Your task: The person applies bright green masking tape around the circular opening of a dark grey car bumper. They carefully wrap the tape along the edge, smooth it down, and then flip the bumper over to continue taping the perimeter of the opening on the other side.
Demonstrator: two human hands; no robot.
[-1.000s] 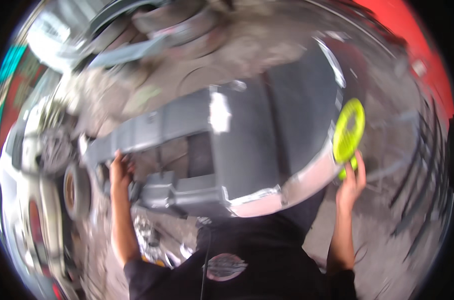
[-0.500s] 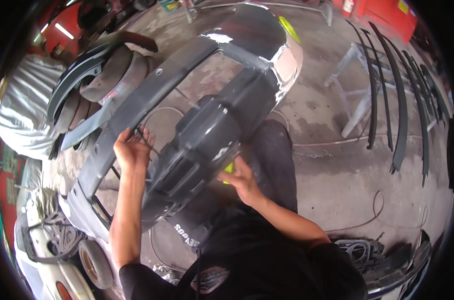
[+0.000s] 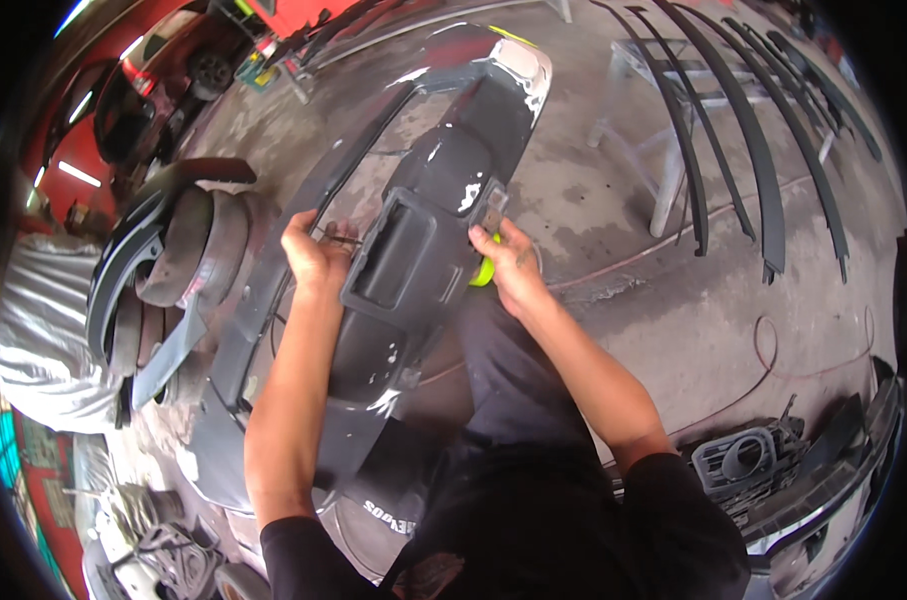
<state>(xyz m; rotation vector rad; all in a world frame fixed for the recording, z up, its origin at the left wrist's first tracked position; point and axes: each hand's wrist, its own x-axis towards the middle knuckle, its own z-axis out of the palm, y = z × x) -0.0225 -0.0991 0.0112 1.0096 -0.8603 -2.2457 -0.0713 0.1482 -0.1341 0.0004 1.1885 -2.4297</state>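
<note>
A workshop with a bare concrete floor [image 3: 703, 325] surrounds the person. At the far left a crumpled silver sheet [image 3: 48, 330] covers something, and beside it stands a pile of tyres [image 3: 178, 260] with curved dark trim [image 3: 123, 255] leaning against it.

Next comes the left hand [image 3: 318, 255], its fingers curled round the inner edge of the long upper bar of a dark grey bumper [image 3: 428, 270]. The bumper is held aslant in front of the person, from a paler grey end at lower left to a far end at upper right; what else bears its weight is unclear. The hands are apart, both clamped on it, one on each long side.

Its surface looks only part-treated, as I judge it. The far corner carries a pale patch [image 3: 516, 58] with ragged white edges, and small white marks dot the dark face, while most of the middle shows no coating like that. What the pale material is, I cannot tell.

The right hand [image 3: 513, 265] clasps the opposite edge, a yellow-green piece [image 3: 485, 268] just under its thumb. Farther right, long dark strips [image 3: 769, 235] lie across a metal trestle [image 3: 663, 190].
</note>
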